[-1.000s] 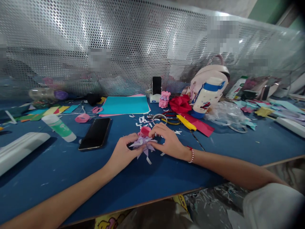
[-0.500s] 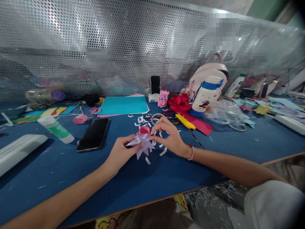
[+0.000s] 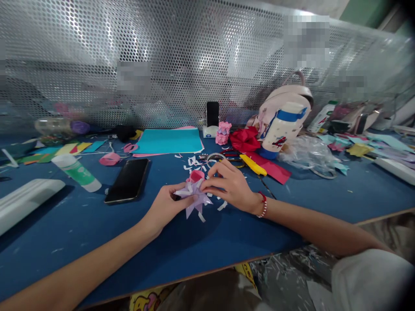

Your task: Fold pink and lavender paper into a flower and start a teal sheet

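Observation:
A pale purple folded-paper flower (image 3: pixel 197 202) with pointed petals is held low over the table. My left hand (image 3: pixel 164 206) is closed on its left side, thumb across the front and fingers behind. From the right, my right hand (image 3: pixel 231 185) pinches at the flower's upper edge, thumb and forefinger close together. A pink paper ring (image 3: pixel 196 176) shows just behind the flower; whether the two are joined I cannot tell. White paper scraps (image 3: pixel 222 206) lie beneath and around my fingers.
Left of my hands are a black phone (image 3: pixel 128 181), a glue tube (image 3: pixel 77 172) and a white case (image 3: pixel 30 203). Behind lie blue paper sheets (image 3: pixel 168 141), scissors (image 3: pixel 215 160) and a yellow cutter (image 3: pixel 253 165). A bottle (image 3: pixel 281 129) and backpack (image 3: pixel 292 95) stand back right.
My right fingertips have shifted slightly left and inward onto the flower's upper petals. The flower has turned a little in my left hand, which keeps its grip.

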Tool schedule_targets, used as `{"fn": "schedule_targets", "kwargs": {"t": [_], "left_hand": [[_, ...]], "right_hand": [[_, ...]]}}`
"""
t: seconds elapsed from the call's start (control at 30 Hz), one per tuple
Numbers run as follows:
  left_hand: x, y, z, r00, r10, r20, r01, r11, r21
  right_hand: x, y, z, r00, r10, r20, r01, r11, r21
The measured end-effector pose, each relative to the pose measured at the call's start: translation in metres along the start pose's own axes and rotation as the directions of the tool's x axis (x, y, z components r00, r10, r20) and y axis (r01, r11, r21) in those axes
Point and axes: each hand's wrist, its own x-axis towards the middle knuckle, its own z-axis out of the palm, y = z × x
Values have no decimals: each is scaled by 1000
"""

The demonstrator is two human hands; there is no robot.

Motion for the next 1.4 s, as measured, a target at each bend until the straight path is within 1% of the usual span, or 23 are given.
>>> {"fn": "schedule_targets", "kwargs": {"t": [0.1, 0.27, 0.37, 0.6, 0.83, 1.07, 1.27, 1.4], "left_hand": [[0, -1, 0, 1000, -19, 6, 19, 999, -26], [2, -2, 0, 1000, 2, 13, -1, 999, -46], [2, -2, 0, 1000, 5, 22, -4, 999, -51], [0, 2, 1, 1000, -4, 15, 5, 998, -63], [1, 1, 0, 999, -30, 29, 32, 995, -93], [0, 4, 0, 998, -58, 17, 59, 993, -98], [0, 4, 0, 1000, -11, 23, 13, 997, -80], [0, 4, 0, 1000, -14, 18, 15, 997, -79]], "right_hand": [[-1, 0, 1, 1000, 8, 18, -8, 1000, 4], [-2, 0, 3, 999, 26, 39, -27, 999, 22], [-1, -1, 2, 996, 26, 80, -28, 999, 26], [1, 1, 0, 990, 11, 143, -9, 1000, -20], [4, 1, -2, 990, -40, 134, 46, 998, -44], [4, 3, -2, 993, -46, 105, 53, 996, -65], [3, 1, -1, 992, -46, 116, 53, 997, -59], [3, 0, -2, 992, -40, 124, 50, 996, -72]]}}
